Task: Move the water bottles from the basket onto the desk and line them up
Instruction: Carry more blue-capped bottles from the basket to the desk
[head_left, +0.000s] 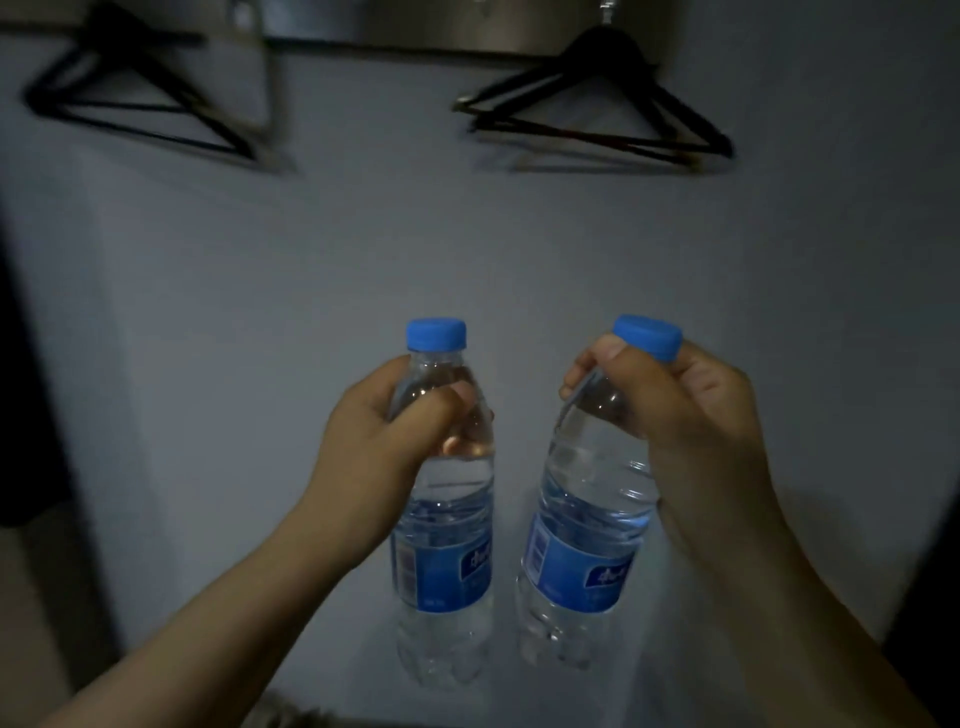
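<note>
Left bottle (441, 545) is upright in my left hand (384, 431), fingers curled round its clear shoulder just under the blue cap, held in the air before a grey wall (311, 234) and resting on nothing I can see. Right bottle (582, 545), just beside it and not touching, tilts with its cap leaning right, my right hand (675, 410) gripping its neck and shoulder from above. Black hangers (597, 119) hang high on the wall, toward both upper corners.
</note>
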